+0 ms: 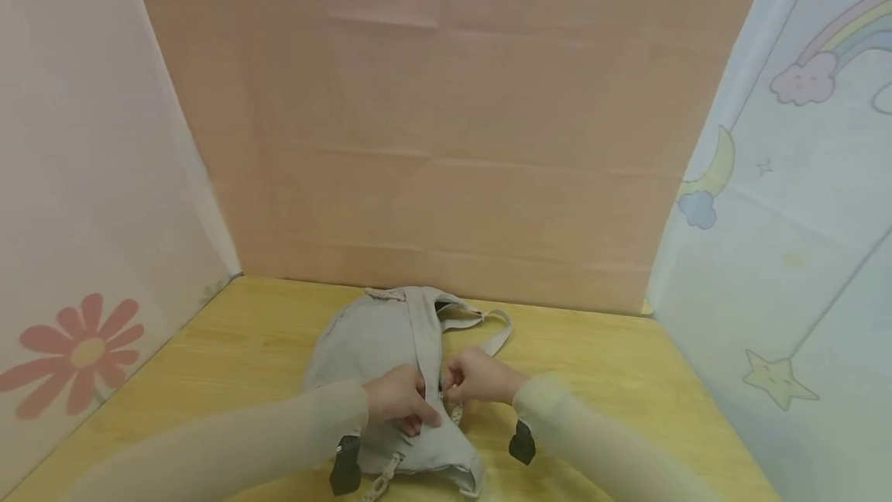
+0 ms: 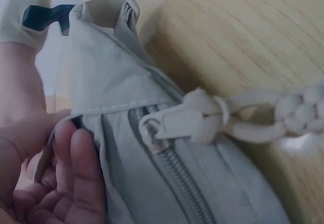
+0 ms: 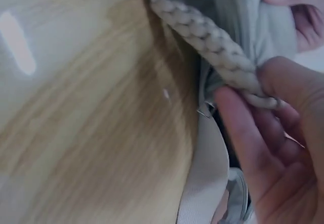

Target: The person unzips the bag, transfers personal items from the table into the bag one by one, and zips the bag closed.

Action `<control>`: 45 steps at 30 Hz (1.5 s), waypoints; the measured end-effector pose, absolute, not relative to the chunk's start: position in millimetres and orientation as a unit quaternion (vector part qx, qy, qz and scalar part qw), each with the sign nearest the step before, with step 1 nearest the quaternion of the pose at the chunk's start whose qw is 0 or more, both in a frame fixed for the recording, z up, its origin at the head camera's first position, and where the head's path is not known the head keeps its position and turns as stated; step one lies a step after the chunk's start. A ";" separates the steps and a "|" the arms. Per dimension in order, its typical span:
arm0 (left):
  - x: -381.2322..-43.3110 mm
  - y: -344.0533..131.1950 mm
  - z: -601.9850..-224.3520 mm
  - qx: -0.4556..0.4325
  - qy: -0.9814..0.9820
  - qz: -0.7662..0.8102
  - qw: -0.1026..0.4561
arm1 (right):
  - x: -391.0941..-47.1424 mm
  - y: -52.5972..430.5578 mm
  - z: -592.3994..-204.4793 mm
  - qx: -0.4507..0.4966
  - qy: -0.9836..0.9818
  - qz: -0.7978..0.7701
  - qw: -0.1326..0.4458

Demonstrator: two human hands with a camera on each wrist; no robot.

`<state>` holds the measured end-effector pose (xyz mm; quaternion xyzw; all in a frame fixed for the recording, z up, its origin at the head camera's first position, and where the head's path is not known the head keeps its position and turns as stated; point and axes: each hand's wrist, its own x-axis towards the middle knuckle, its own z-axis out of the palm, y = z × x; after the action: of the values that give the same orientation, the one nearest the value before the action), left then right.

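Observation:
A light grey fabric bag lies on the wooden table, its strap looping off to the right. My left hand grips a fold of the bag's fabric, with thumb and curled fingers on either side of it in the left wrist view. Across from it, my right hand is at the bag's right edge. In the right wrist view its thumb and fingers pinch the end of a braided cord zipper pull. A second zipper slider with a braided cord shows near the left hand.
The yellowish wood table extends to both sides of the bag. Behind it rises a brown backdrop, with patterned white walls left and right. A pale webbing strap runs along the bag's side near the right hand.

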<state>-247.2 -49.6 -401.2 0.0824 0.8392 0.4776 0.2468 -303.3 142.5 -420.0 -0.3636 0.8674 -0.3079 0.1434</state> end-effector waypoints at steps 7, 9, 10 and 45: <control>-249.8 -52.7 -400.5 0.105 0.836 0.470 0.265 | -301.9 137.3 -425.1 -0.327 0.877 -0.334 0.109; -250.8 -54.8 -399.9 0.105 0.836 0.470 0.263 | -303.4 136.1 -424.5 -0.317 0.874 -0.351 0.110; -251.1 -55.9 -399.7 0.102 0.837 0.470 0.261 | -304.3 135.8 -424.2 -0.314 0.872 -0.358 0.110; -254.7 -53.6 -400.6 0.070 0.839 0.469 0.266 | -311.4 152.9 -429.1 -0.332 0.753 -0.496 0.277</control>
<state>-254.7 -53.6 -400.6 0.0701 0.8395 0.4687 0.2659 -311.4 152.9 -429.1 -0.3315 0.7534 -0.4956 0.2771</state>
